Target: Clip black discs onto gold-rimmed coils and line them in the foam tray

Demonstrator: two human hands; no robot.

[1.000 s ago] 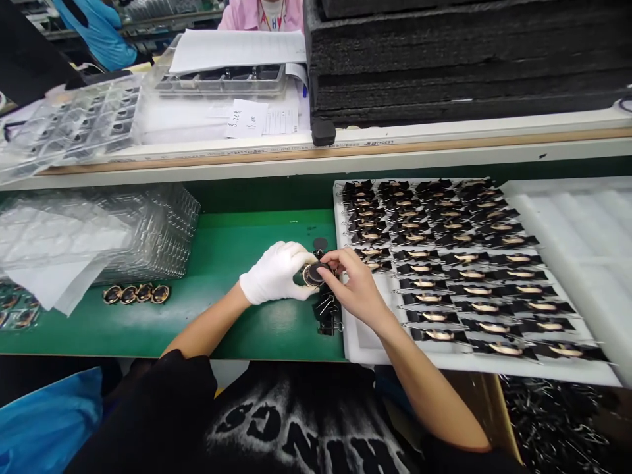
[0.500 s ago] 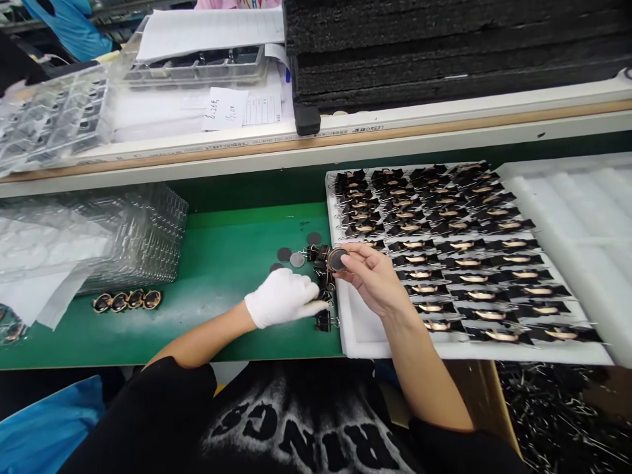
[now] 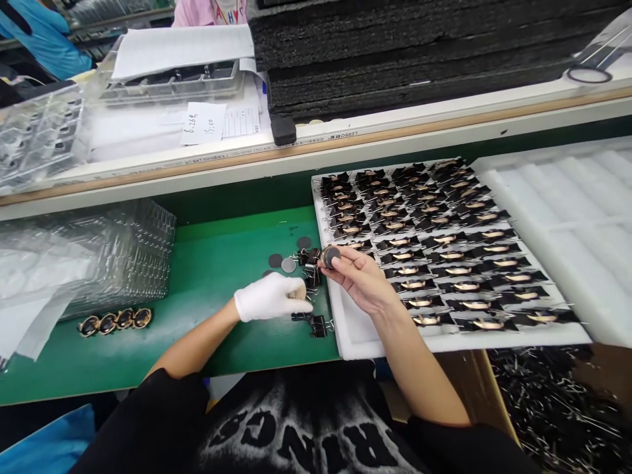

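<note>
The bare right hand (image 3: 363,280) pinches a dark-faced round piece (image 3: 332,257), a white foam tray (image 3: 353,332) at three o'clock. Toward eight o'clock, the gloved left hand (image 3: 269,296) curls beside black binder clips (image 3: 314,275); whether it grips one is unclear. Even pressure should keep the piece aligned.

Black slabs (image 3: 419,66): we note a stack, top centre to right.
Handwritten slip (image 3: 203,123): upper left, beside a printed form (image 3: 241,122).
Paper sheets (image 3: 182,49): upper left, lying over a clear tray (image 3: 172,93).
Pink garment (image 3: 195,12): top edge, left of centre.
</note>
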